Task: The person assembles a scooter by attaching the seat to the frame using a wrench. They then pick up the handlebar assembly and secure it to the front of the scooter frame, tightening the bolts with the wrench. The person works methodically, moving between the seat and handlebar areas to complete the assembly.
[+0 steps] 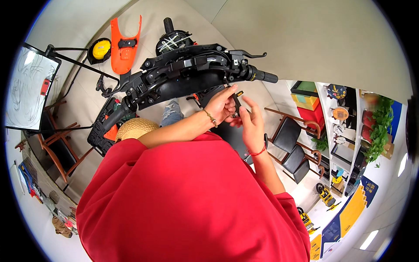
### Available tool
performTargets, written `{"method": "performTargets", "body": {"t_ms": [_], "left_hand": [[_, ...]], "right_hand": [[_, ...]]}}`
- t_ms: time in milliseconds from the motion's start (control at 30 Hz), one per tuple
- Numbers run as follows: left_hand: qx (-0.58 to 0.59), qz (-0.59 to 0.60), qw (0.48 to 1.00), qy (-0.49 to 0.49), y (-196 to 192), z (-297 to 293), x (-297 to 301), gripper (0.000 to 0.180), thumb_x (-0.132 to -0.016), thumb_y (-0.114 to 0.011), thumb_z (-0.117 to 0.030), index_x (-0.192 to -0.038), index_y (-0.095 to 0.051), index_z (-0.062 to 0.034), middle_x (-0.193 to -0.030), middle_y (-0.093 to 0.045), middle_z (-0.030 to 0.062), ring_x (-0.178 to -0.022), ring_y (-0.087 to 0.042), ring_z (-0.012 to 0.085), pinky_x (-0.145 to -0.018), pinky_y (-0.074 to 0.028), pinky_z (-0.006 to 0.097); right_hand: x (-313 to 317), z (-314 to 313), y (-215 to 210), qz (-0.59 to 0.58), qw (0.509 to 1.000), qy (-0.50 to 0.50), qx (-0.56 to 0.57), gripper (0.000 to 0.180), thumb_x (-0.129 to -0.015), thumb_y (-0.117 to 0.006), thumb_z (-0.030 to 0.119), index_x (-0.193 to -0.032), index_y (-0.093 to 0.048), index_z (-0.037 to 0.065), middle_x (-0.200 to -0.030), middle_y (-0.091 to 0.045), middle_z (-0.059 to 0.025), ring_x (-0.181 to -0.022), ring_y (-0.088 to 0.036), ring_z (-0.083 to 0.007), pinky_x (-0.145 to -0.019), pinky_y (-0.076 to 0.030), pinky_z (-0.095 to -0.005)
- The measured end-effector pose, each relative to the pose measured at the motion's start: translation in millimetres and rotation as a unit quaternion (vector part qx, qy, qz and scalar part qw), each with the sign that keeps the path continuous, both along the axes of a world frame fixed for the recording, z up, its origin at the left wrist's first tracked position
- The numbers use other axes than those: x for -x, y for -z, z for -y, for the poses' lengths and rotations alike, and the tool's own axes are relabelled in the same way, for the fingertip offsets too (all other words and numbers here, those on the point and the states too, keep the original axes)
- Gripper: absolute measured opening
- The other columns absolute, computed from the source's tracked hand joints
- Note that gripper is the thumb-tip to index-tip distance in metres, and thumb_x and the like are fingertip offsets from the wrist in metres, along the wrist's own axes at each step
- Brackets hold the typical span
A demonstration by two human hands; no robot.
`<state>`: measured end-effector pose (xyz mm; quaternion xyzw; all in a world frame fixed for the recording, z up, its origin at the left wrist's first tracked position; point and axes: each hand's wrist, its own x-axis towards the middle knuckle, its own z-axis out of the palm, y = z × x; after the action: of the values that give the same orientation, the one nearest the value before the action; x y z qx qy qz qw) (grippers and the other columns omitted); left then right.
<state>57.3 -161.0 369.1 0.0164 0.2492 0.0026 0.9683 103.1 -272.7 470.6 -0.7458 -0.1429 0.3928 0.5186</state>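
In front of me stands a black scooter handlebar assembly (183, 76), stripped of covers, with wiring and brake levers showing. Its right grip (265, 77) points to the far right, its left grip (114, 122) to the near left. Just below the bar, my left hand (220, 107) is closed on a small black part with a yellow piece (238, 101); its exact kind is unclear. Close against that part, my right hand (254, 129) has its thumb and index finger apart. Some of its other fingers are hidden behind the part.
An orange body panel (124, 59) lies on the floor beyond the left grip, beside a black holder with a yellow round thing (101, 49). Near the left grip are an open tool case (97, 139) and a person's woven hat (136, 127). Chairs (288, 134) and shelves (325, 118) stand right; a whiteboard (30, 87) left.
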Motion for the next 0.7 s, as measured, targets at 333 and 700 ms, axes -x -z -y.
{"method": "performTargets", "body": {"t_ms": [333, 700], "left_hand": [[-0.039, 0.015, 0.999, 0.021, -2.4, -4.2, 6.8, 0.030, -0.095, -0.058, -0.041, -0.090, -0.059, -0.0113, -0.062, -0.035, -0.0100, -0.057, -0.034, 0.0036, -0.052, -0.033, 0.019], [-0.042, 0.013, 0.999, 0.029, -1.8, -6.1, -0.8, 0.031, -0.092, -0.063, -0.042, -0.080, -0.052, -0.0161, -0.061, -0.036, -0.0094, -0.055, -0.032, 0.0035, -0.053, -0.030, 0.021]], "right_hand": [[2.5, -7.9, -14.9, 0.467, 0.856, -0.193, 0.106, 0.023, -0.092, -0.063, 0.019, -0.107, -0.061, 0.003, -0.096, -0.066, -0.0090, -0.076, -0.065, -0.0203, -0.066, -0.049, -0.0316], [-8.4, -14.5, -8.2, -0.190, 0.976, 0.070, -0.075, 0.041, -0.102, -0.041, 0.029, -0.130, -0.048, 0.000, -0.068, -0.063, -0.0097, -0.052, -0.055, -0.0149, -0.050, -0.044, -0.0250]]}}
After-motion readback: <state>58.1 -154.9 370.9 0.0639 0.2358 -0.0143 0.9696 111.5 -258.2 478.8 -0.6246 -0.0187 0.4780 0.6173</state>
